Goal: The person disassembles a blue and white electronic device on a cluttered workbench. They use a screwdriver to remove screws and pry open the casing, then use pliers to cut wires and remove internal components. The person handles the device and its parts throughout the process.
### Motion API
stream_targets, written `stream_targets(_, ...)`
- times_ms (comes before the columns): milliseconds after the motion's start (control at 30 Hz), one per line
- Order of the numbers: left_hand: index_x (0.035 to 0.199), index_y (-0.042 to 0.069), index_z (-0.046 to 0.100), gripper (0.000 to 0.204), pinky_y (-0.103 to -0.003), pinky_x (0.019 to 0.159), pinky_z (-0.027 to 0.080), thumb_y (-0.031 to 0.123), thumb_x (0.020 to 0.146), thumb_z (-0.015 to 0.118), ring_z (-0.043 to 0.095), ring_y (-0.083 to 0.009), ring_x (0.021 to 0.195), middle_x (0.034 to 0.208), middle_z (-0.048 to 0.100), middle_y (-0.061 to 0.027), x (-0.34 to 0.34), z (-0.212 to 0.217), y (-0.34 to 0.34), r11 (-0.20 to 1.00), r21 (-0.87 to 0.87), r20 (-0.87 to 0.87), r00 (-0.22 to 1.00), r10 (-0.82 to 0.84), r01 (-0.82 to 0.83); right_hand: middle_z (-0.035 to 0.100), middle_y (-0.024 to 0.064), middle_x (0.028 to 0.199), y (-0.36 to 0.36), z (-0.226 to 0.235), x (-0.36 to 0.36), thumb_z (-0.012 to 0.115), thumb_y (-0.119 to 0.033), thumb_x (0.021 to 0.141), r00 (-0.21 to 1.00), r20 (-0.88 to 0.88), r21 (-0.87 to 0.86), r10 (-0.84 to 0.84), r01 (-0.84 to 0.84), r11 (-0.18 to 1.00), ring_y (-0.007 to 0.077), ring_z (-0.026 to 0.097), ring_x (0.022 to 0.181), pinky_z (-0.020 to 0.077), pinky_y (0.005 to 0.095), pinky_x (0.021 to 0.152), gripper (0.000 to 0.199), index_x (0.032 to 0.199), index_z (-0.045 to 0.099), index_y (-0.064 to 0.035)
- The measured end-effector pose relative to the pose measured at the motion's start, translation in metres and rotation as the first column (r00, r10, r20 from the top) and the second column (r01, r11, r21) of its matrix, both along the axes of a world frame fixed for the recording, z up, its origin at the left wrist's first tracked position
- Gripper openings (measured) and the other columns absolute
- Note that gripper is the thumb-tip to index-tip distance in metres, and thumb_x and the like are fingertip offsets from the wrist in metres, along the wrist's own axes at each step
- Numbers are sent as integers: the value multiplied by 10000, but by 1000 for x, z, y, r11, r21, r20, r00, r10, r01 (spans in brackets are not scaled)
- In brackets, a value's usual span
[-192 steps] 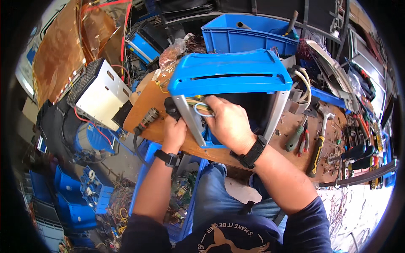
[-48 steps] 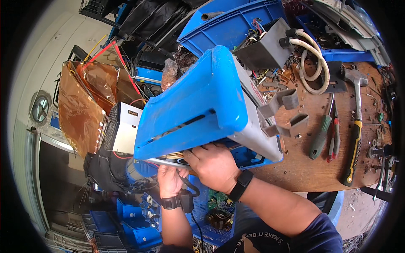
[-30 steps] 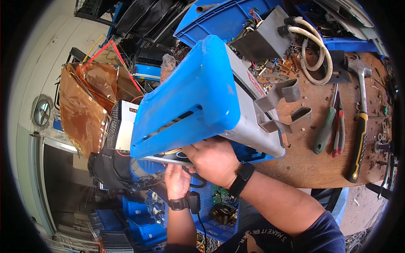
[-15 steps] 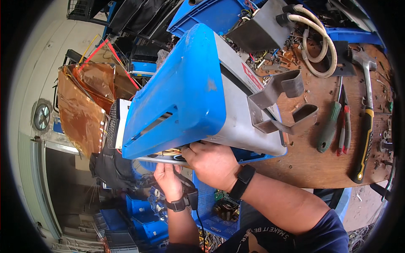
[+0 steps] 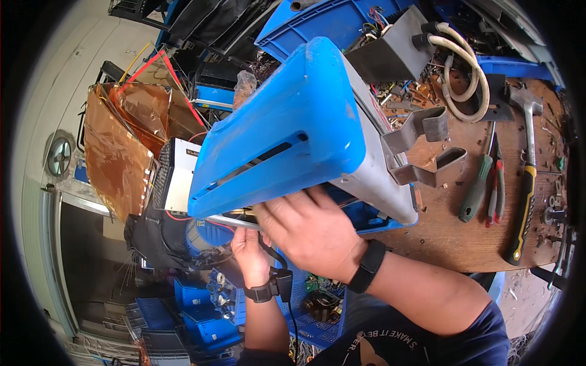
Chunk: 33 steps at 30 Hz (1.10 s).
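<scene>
A boxy machine casing with a blue plastic cover [image 5: 274, 122] and silver-grey metal sides [image 5: 375, 177] stands tilted before me. A long slot runs through the cover, and a gap below its lower edge shows a few wires. My right hand [image 5: 311, 232] lies at that gap, fingers stretched out and slightly spread against the cover's lower edge; its fingertips are partly hidden. Under the casing's near left corner, my left hand [image 5: 251, 255] pinches the silver metal rim [image 5: 231, 221]. Two bent metal brackets [image 5: 421, 149] stick out from the casing's right side.
On the wooden table [image 5: 427, 244] to the right lie a green-handled screwdriver [image 5: 475, 198], red-handled pliers [image 5: 496, 189] and a hammer [image 5: 526, 201]. A thick pale cable [image 5: 479, 85] loops behind. Below my hands sits a blue crate [image 5: 299, 317] with electronic parts.
The casing's blue cover has shifted right and turned a little. My right hand has drawn out from the gap, its fingers straighter. My left hand still pinches the rim.
</scene>
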<state>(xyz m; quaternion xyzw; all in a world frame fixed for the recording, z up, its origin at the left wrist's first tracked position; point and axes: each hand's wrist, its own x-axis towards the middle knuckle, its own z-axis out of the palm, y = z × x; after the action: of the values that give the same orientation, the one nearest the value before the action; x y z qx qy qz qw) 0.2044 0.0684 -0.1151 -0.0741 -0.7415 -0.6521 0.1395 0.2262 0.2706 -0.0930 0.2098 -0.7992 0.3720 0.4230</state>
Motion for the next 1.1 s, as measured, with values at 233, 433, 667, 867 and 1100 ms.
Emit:
stream_targets(233,898,24,591,197,-225,498,375,155,1009,494,485,-79,554,646,545,-12,1,1,-3,999,-49,18,1000,15,-14,582,85,1160,-9,12,-27,617,-254,763,995,-79,213,62,-44,976,240,514,1140,416,355,956,458,1151,601,-13)
stream_targets(433,909,22,586,161,-224,458,354,116,999,490,463,-75,521,621,514,-8,-1,-2,-6,994,-106,1,1000,28,-28,605,130,1102,-19,21,-33,764,-233,633,983,143,196,110,-138,971,285,573,1070,439,374,917,524,1083,606,-16)
stream_targets(667,923,0,591,154,-218,443,338,78,992,477,436,-63,499,621,494,5,-2,-1,-2,981,-183,-36,997,63,-68,663,176,878,-10,26,-29,736,-147,638,907,383,13,176,-196,981,327,660,835,523,412,757,313,904,650,-6)
stream_targets(867,938,4,588,160,-207,447,314,93,1001,471,406,-47,502,627,485,21,0,-2,2,968,-216,-81,990,114,-129,658,207,824,-14,27,-35,661,-143,703,900,371,-73,231,-220,973,338,669,810,533,430,719,157,782,685,-9)
stream_targets(1100,946,13,562,216,-213,467,320,188,1025,463,406,-52,532,643,477,13,-4,-12,-12,991,-130,-32,999,-18,13,645,124,777,-9,44,-56,582,-192,880,451,574,-571,683,-377,729,236,600,636,485,368,527,174,956,645,-49)
